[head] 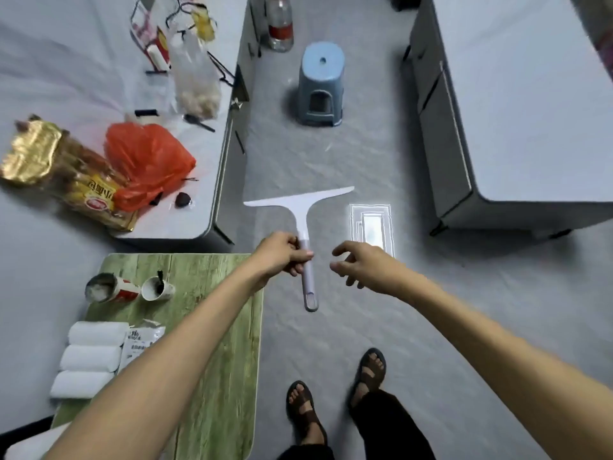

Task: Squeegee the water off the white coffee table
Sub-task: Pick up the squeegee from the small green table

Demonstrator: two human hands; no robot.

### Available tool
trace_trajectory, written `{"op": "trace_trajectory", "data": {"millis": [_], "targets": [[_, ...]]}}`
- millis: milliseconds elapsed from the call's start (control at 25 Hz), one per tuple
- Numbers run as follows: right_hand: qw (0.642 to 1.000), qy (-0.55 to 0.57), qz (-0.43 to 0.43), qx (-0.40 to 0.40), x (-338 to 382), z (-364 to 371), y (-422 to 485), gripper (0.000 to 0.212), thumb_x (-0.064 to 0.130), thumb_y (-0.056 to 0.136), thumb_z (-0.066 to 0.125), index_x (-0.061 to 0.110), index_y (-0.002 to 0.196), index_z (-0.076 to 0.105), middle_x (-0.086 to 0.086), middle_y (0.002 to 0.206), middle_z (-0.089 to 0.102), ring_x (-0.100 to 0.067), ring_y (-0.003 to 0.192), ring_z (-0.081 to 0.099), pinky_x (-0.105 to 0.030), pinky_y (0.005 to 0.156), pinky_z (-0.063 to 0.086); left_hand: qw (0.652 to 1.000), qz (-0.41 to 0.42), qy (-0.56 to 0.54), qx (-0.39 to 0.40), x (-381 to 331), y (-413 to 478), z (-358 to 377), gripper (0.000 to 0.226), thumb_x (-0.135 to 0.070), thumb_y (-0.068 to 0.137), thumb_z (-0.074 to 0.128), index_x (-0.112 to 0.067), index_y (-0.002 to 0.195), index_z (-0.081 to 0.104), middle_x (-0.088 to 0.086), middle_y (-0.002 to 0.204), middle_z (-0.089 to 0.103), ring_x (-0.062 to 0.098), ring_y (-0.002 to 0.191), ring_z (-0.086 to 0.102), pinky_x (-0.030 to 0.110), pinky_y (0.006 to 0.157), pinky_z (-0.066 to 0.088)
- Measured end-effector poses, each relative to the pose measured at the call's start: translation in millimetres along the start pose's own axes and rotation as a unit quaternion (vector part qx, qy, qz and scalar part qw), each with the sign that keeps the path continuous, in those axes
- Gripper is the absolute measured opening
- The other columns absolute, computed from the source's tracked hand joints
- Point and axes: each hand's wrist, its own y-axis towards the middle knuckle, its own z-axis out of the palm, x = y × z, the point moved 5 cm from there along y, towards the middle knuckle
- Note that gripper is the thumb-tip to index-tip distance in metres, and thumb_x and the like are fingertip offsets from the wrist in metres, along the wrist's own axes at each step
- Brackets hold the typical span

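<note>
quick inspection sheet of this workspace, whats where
surface: white table at right, top bare; no water visible on it
job's things: squeegee held over the floor, blade away from the person
clutter: orange bag, snack packet on left table; cups, white rolls on green table
grips: left hand closed on squeegee handle; right hand open, empty
cables: black wire on left table
surroundings: blue stool, bottle on floor

Grey floor (331, 167); blue stool (320, 84); green table (229, 360)
</note>
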Motion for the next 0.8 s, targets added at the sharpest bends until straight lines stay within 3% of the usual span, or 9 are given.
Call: {"op": "trace_trajectory", "data": {"millis": [120,200,320,400,520,640,800], "targets": [[0.998,0.053,-0.019,-0.023,11,-70,-10,0.042,0.042,0.09,0.057,0.019,0.124,0.05,-0.005,0.098,0.071,-0.019,0.08,0.069,-0.034,0.07,0.055,0.999,0.019,-0.046,0.007,-99,21,22,0.009,-0.007,0.084,0.069,-0.003,0.08,0.062,0.006,0.055,0.059,0.011,0.045,0.055,0.018,0.047,0.047],[0.996,0.07,-0.044,-0.043,16,-123,-2,0.038,0.044,0.09,0.057,0.023,0.121,0.049,-0.002,0.09,0.071,-0.016,0.071,0.067,-0.03,0.064,0.053,0.997,0.022,-0.077,0.014,-159,47,36,0.009,-0.009,0.083,0.07,-0.004,0.079,0.063,0.007,0.059,0.062,0.012,0.05,0.057,0.018,0.051,0.049],[0.986,0.097,-0.095,-0.092,24,-202,21,0.009,0.033,0.092,0.055,0.029,0.1,0.055,-0.001,0.071,0.063,-0.014,0.053,0.061,-0.024,0.047,0.046,0.997,0.033,-0.071,0.02,-233,90,57,0.012,-0.014,0.081,0.073,-0.006,0.08,0.063,0.004,0.058,0.057,0.009,0.048,0.05,0.018,0.052,0.044],[0.984,0.095,-0.097,-0.12,26,-256,35,0.006,0.026,0.094,0.05,0.023,0.097,0.055,-0.001,0.067,0.06,-0.014,0.049,0.059,-0.024,0.044,0.045,0.998,0.039,-0.043,0.003,-281,115,65,0.015,-0.019,0.081,0.073,-0.007,0.085,0.065,0.0,0.058,0.056,0.005,0.042,0.041,0.016,0.049,0.035],[0.986,0.061,-0.076,-0.135,26,-334,60,0.018,0.023,0.095,0.043,0.011,0.1,0.055,-0.003,0.078,0.063,-0.02,0.06,0.061,-0.032,0.055,0.048,0.999,0.046,-0.001,-0.009,-349,152,68,0.014,-0.026,0.082,0.07,-0.013,0.084,0.068,0.003,0.072,0.063,0.008,0.05,0.05,0.02,0.055,0.036],[0.982,-0.056,-0.049,-0.174,25,-401,88,0.017,0.026,0.096,0.04,0.012,0.092,0.049,-0.018,0.102,0.065,-0.034,0.087,0.06,-0.037,0.071,0.045,0.998,0.055,0.016,0.007,-398,197,67,0.011,-0.022,0.084,0.068,-0.012,0.088,0.066,0.006,0.081,0.066,0.01,0.051,0.057,0.022,0.056,0.041],[0.969,-0.129,0.021,-0.211,10,-480,155,0.024,0.039,0.095,0.044,0.015,0.095,0.047,-0.017,0.11,0.064,-0.039,0.1,0.059,-0.036,0.072,0.041,0.987,0.088,0.13,0.032,-451,290,56,0.023,-0.02,0.086,0.062,-0.009,0.107,0.062,0.006,0.091,0.068,0.018,0.067,0.064,0.028,0.067,0.049]]}}
